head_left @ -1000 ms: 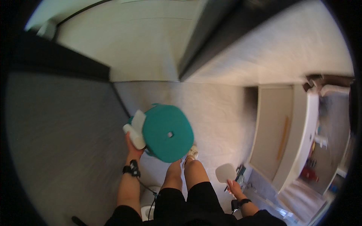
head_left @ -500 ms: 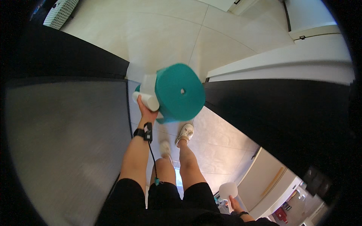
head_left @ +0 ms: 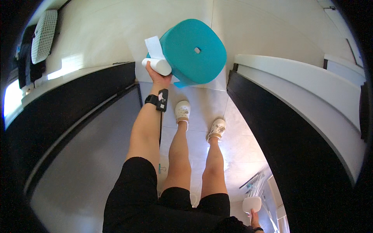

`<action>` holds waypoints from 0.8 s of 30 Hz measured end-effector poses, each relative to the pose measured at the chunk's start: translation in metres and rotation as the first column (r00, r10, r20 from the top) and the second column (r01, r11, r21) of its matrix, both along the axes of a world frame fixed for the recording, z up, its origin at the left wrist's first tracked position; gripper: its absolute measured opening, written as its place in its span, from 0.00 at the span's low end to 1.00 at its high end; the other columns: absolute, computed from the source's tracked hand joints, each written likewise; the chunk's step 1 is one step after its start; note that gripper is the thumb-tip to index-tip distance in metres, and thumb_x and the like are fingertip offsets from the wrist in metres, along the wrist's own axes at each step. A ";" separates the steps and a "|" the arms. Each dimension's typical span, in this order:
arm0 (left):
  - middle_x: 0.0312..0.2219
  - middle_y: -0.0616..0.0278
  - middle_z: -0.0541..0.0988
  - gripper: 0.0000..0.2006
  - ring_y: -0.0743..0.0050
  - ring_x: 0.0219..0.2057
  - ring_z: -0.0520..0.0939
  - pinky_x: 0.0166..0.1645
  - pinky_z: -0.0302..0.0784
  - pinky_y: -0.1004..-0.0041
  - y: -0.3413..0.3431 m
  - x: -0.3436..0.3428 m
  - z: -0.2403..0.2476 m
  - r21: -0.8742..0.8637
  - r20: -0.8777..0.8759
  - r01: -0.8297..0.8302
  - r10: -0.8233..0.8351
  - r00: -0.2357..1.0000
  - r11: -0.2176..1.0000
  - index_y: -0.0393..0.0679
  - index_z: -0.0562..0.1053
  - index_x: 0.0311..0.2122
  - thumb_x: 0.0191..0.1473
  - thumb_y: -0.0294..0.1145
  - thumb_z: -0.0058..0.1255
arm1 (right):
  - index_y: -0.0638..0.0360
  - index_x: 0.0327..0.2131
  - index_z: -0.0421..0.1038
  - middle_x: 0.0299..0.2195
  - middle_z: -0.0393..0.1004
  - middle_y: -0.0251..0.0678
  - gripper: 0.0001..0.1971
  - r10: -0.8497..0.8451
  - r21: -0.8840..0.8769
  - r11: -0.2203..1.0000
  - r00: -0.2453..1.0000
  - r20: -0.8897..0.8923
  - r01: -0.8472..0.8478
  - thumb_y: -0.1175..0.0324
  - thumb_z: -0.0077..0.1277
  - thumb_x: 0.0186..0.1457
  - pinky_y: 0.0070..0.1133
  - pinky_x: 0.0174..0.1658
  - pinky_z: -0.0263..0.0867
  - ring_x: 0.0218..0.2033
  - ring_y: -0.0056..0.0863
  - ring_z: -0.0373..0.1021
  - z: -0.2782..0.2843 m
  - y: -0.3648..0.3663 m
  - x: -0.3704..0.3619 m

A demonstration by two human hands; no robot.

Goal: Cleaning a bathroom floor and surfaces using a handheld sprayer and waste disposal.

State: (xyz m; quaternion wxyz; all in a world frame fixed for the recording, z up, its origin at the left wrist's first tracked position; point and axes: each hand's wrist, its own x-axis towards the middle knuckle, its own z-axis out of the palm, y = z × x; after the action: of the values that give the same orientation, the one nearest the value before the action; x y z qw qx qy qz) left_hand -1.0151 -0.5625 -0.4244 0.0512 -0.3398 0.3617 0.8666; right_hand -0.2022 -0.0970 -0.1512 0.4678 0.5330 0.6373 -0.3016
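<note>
- In a narrow doorway between two dark panels, a person stands on pale floor tiles (head_left: 194, 112), seen from above their own head.
- The left hand (head_left: 157, 75) is raised in front of the body, its fingers closed around a white plastic leg (head_left: 156, 66) of a teal round stool (head_left: 193, 50).
- The stool is off the floor, tipped on its side, with its round seat facing the viewer and a small hole in the middle of the seat.
- A second white leg sticks up just above the held one, at the left edge of the seat.
- A black wrist strap (head_left: 156, 101) with a thin cable circles the left forearm just below the hand.
- The right hand (head_left: 254, 215) hangs low beside the right hip, at the bottom edge of the view, fingers wrapped on the handle of a flat, rounded white object (head_left: 251, 203); what kind of thing it is cannot be told.
- Both feet wear white clogs (head_left: 182, 111), well below the stool.
- A dark door panel (head_left: 295, 147) stands to the person's right.
- A grey panel with a dark frame (head_left: 74, 155) stands to the left.
</note>
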 end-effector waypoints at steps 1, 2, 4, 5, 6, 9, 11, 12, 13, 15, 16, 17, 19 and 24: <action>0.49 0.61 0.71 0.36 0.52 0.50 0.71 0.52 0.66 0.45 -0.014 0.000 -0.011 -0.008 -0.002 0.025 -0.025 1.000 1.000 0.56 0.65 0.54 0.46 0.70 0.42 | 0.67 0.32 0.73 0.24 0.76 0.41 0.34 -0.015 0.011 1.000 1.000 -0.007 0.015 0.38 0.37 0.60 0.27 0.38 0.67 0.30 0.35 0.73 -0.007 -0.014 0.016; 0.49 0.60 0.71 0.36 0.52 0.50 0.71 0.52 0.67 0.45 -0.021 -0.001 -0.016 -0.037 0.070 0.078 -0.076 0.995 0.996 0.56 0.64 0.54 0.46 0.70 0.41 | 0.67 0.32 0.73 0.24 0.76 0.41 0.34 -0.025 0.024 0.999 1.000 -0.009 0.026 0.38 0.37 0.60 0.27 0.38 0.67 0.31 0.35 0.73 -0.007 -0.019 0.027; 0.48 0.60 0.72 0.35 0.55 0.49 0.71 0.48 0.69 0.47 -0.021 0.005 -0.021 -0.068 0.186 0.128 -0.114 0.976 0.989 0.56 0.63 0.55 0.47 0.69 0.41 | 0.67 0.32 0.73 0.25 0.76 0.42 0.34 -0.047 0.066 0.997 0.999 -0.012 0.048 0.38 0.37 0.60 0.27 0.38 0.67 0.31 0.35 0.73 -0.007 -0.025 0.046; 0.46 0.62 0.72 0.33 0.57 0.47 0.72 0.46 0.69 0.49 -0.028 0.009 -0.023 -0.078 0.159 0.103 -0.090 0.983 0.992 0.56 0.64 0.53 0.48 0.68 0.40 | 0.67 0.32 0.73 0.25 0.76 0.42 0.34 -0.050 0.075 0.996 0.999 -0.019 0.051 0.38 0.37 0.60 0.27 0.38 0.67 0.31 0.35 0.73 -0.009 -0.027 0.054; 0.46 0.62 0.73 0.32 0.57 0.47 0.72 0.46 0.69 0.49 -0.036 0.014 -0.024 -0.126 0.178 0.086 -0.063 0.982 0.988 0.56 0.65 0.52 0.49 0.67 0.40 | 0.67 0.32 0.73 0.25 0.76 0.42 0.34 -0.054 0.081 0.995 0.998 -0.025 0.056 0.38 0.37 0.60 0.27 0.38 0.67 0.31 0.35 0.73 -0.011 -0.028 0.060; 0.45 0.69 0.75 0.28 0.63 0.47 0.76 0.46 0.74 0.61 -0.059 0.053 -0.027 -0.231 0.065 0.045 -0.031 0.997 0.972 0.52 0.68 0.51 0.55 0.62 0.40 | 0.67 0.33 0.73 0.26 0.76 0.42 0.34 -0.056 0.077 0.995 0.998 -0.038 0.059 0.38 0.37 0.60 0.27 0.38 0.66 0.31 0.36 0.73 -0.018 -0.037 0.070; 0.46 0.62 0.73 0.25 0.61 0.45 0.76 0.49 0.74 0.65 -0.042 0.092 -0.017 -0.319 0.049 0.113 -0.102 0.994 0.941 0.45 0.65 0.54 0.58 0.51 0.46 | 0.67 0.33 0.73 0.26 0.76 0.42 0.34 -0.059 0.114 0.992 0.998 -0.030 0.063 0.38 0.37 0.60 0.27 0.38 0.66 0.32 0.36 0.73 -0.002 -0.038 0.072; 0.48 0.61 0.72 0.25 0.62 0.46 0.75 0.50 0.73 0.65 -0.034 0.101 -0.012 -0.487 0.019 0.142 -0.153 0.988 0.862 0.43 0.63 0.54 0.57 0.46 0.51 | 0.67 0.33 0.73 0.26 0.76 0.42 0.34 -0.062 0.119 0.991 0.998 -0.030 0.065 0.38 0.38 0.60 0.27 0.39 0.66 0.32 0.36 0.73 0.005 -0.040 0.071; 0.49 0.59 0.71 0.26 0.64 0.48 0.75 0.51 0.73 0.66 -0.024 0.110 -0.008 -0.638 0.004 0.161 -0.207 0.978 0.753 0.42 0.62 0.55 0.56 0.41 0.55 | 0.67 0.33 0.73 0.26 0.76 0.42 0.34 -0.062 0.121 0.991 0.998 -0.024 0.064 0.38 0.38 0.60 0.27 0.39 0.66 0.32 0.36 0.73 0.012 -0.042 0.070; 0.53 0.57 0.67 0.35 0.68 0.53 0.69 0.58 0.65 0.67 -0.001 0.103 0.003 -0.591 -0.003 0.299 -0.373 0.928 0.749 0.37 0.54 0.59 0.53 0.37 0.59 | 0.67 0.33 0.73 0.27 0.76 0.42 0.33 -0.072 0.134 0.988 0.997 -0.007 0.072 0.39 0.38 0.60 0.27 0.39 0.66 0.32 0.36 0.73 0.032 -0.049 0.065; 0.54 0.56 0.66 0.37 0.66 0.54 0.68 0.59 0.64 0.67 0.007 0.091 0.010 -0.575 -0.010 0.351 -0.436 0.900 0.739 0.37 0.52 0.60 0.53 0.39 0.59 | 0.67 0.34 0.73 0.27 0.76 0.42 0.33 -0.076 0.136 0.988 0.997 0.000 0.075 0.39 0.38 0.60 0.27 0.39 0.66 0.32 0.36 0.73 0.040 -0.052 0.061; 0.55 0.55 0.64 0.40 0.65 0.54 0.67 0.59 0.63 0.67 0.011 0.074 0.017 -0.568 -0.019 0.396 -0.492 0.870 0.722 0.36 0.50 0.61 0.52 0.41 0.60 | 0.67 0.34 0.73 0.27 0.76 0.42 0.33 -0.079 0.136 0.988 0.997 -0.002 0.079 0.39 0.38 0.60 0.27 0.39 0.66 0.32 0.36 0.73 0.042 -0.052 0.054; 0.57 0.52 0.61 0.45 0.59 0.56 0.66 0.59 0.62 0.63 -0.004 0.037 -0.022 -0.703 0.146 0.336 -0.335 0.931 0.627 0.39 0.49 0.63 0.48 0.46 0.63 | 0.67 0.34 0.73 0.28 0.77 0.42 0.33 -0.073 0.111 0.991 0.997 -0.010 0.074 0.39 0.38 0.60 0.27 0.39 0.66 0.33 0.36 0.73 0.038 -0.051 0.043; 0.63 0.47 0.51 0.51 0.42 0.63 0.52 0.59 0.49 0.40 0.041 0.044 -0.019 -0.923 0.328 0.230 -0.315 0.891 -0.309 0.64 0.49 0.66 0.38 0.54 0.66 | 0.67 0.34 0.73 0.28 0.77 0.43 0.33 -0.081 0.140 0.987 0.997 0.021 0.077 0.39 0.38 0.60 0.27 0.39 0.66 0.33 0.36 0.73 0.052 -0.050 0.037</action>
State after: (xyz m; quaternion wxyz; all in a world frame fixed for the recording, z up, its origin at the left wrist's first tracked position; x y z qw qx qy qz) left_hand -0.9708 -0.5214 -0.4435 -0.0419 -0.1316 0.9643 0.2262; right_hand -0.1648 -0.1470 -0.0989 0.4258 0.5930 0.6289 -0.2674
